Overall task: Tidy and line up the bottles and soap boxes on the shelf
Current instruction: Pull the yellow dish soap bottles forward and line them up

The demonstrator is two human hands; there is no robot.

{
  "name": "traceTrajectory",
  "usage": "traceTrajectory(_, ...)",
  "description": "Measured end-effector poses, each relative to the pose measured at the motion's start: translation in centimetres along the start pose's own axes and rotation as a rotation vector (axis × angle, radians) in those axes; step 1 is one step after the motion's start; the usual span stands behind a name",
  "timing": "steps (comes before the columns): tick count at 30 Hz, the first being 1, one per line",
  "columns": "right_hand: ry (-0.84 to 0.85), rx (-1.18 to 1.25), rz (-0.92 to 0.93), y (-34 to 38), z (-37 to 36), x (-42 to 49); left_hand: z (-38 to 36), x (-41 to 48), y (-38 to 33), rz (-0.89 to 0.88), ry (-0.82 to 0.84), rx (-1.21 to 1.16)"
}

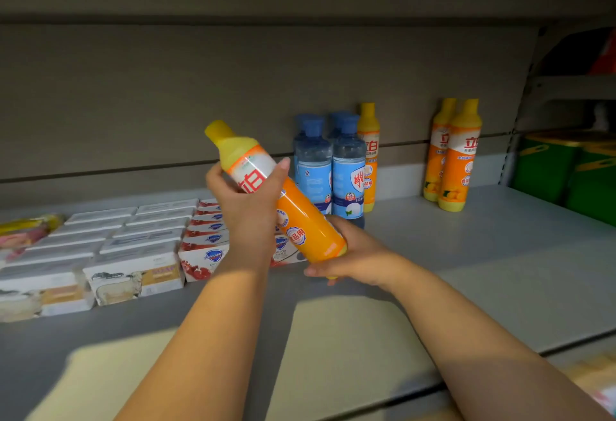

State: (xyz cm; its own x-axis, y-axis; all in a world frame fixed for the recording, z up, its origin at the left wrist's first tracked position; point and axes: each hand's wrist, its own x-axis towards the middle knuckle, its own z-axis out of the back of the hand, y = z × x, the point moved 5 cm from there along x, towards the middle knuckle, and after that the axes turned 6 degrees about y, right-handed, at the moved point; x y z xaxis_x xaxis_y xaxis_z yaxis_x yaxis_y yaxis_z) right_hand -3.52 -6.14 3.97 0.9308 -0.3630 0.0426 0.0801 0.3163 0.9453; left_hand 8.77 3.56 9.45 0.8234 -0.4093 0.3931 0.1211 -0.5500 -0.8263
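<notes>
Left hand (248,202) grips tilted orange bottle (296,217) upper half; right hand (353,254) cups base

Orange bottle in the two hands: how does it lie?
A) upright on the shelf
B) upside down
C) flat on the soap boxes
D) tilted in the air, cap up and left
D: the orange bottle slants in the air, cap at upper left; the left hand grips its upper part, the right hand its base.
</notes>
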Motion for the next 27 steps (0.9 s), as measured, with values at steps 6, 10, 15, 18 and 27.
traceTrajectory(6, 0.480, 0.573, -0.034, 0.3, -1.7, -1.4, -1.2, 0.1, -0.8, 0.214, 0.282, -0.454)
traceTrajectory(10, 0.602, 0.728, -0.116, 0.1, -1.4, -2.0, -1.7, -0.7, -1.1, 0.205, 0.428, -0.509)
traceTrajectory(15, 0.137, 0.149, -0.030, 0.0, -1.0, -0.3, -2.0, -0.6, -1.1, 0.114, 0.397, -0.195)
traceTrajectory(18, -0.093, -0.096, 0.014, 0.1, -0.1, 0.4, -2.5, -0.9, -0.7, 0.026, 0.417, 0.020)
traceTrajectory(27, -0.284, 0.047, -0.006, -3.0, 4.1, 1.1, -3.7, -2.0, 3.9, 0.025, 0.623, 0.314)
